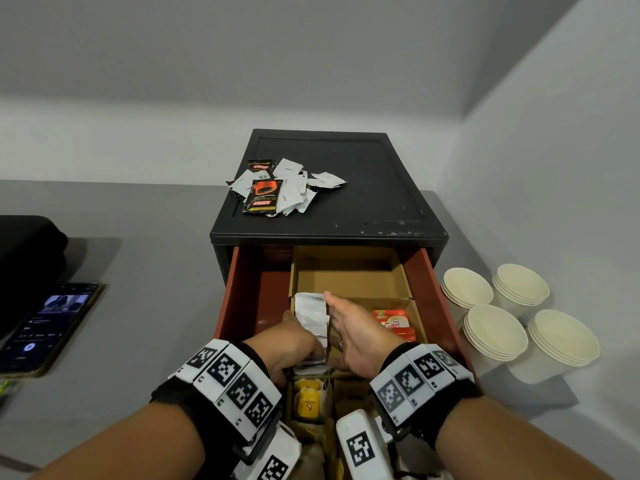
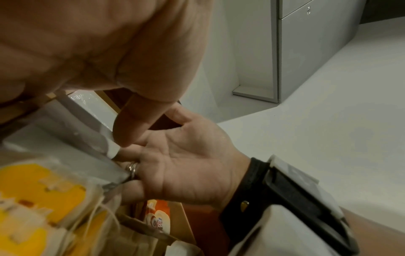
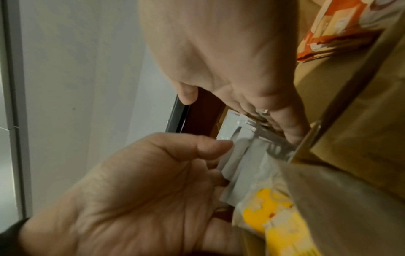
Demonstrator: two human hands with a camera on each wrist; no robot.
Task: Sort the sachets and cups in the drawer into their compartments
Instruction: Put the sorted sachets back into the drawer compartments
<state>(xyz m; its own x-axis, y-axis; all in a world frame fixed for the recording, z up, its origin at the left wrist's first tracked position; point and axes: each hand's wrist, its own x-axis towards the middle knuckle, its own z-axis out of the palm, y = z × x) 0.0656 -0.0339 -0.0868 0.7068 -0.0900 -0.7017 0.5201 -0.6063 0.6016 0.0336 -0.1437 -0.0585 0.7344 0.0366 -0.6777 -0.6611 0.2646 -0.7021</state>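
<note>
Bracketing a row of white sachets (image 1: 313, 318) in the drawer's (image 1: 249, 299) middle cardboard compartment: left hand (image 1: 289, 341) with fingers curling onto them, right hand (image 1: 356, 336) pressing flat, fingers straight.

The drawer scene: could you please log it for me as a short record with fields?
drawer: pulled open, cardboard dividers inside
white sachets: row standing in a middle compartment
left hand: fingers on the row's left side
right hand: flat against the row's right side
red creamer sachets: compartment to the right
yellow tea bags: compartment nearer the person
loose sachets: heaped on the cabinet top
paper cups: four stacks outside, right of the drawer
</note>
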